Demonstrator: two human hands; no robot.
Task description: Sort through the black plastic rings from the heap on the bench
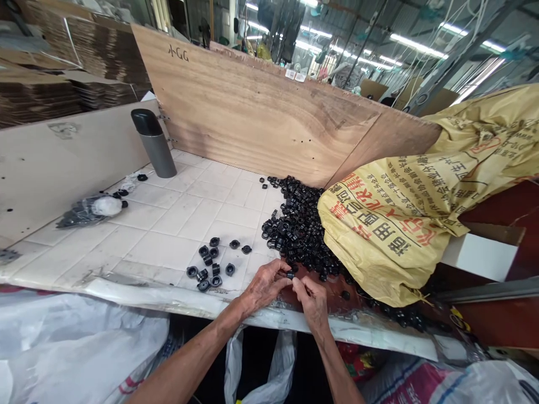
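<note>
Near the front edge of the table, my left hand (269,280) pinches a small black ring-shaped plastic part (290,274) between thumb and fingers. My right hand (310,294) is closed at the other side of the same part, its thumb and fingertips against it. Just beyond both hands spreads a large heap of similar black parts (295,224). To the left of my hands lies a loose group of several black parts (215,268), some showing round openings and small side tabs.
A yellow woven sack (383,224) with printed characters lies against the heap at right. A dark grey bottle (154,143) stands back left, near a clear bag of dark pieces (80,213). Wooden boards (252,106) wall the tiled table (164,247). White bags (76,342) hang below its front edge.
</note>
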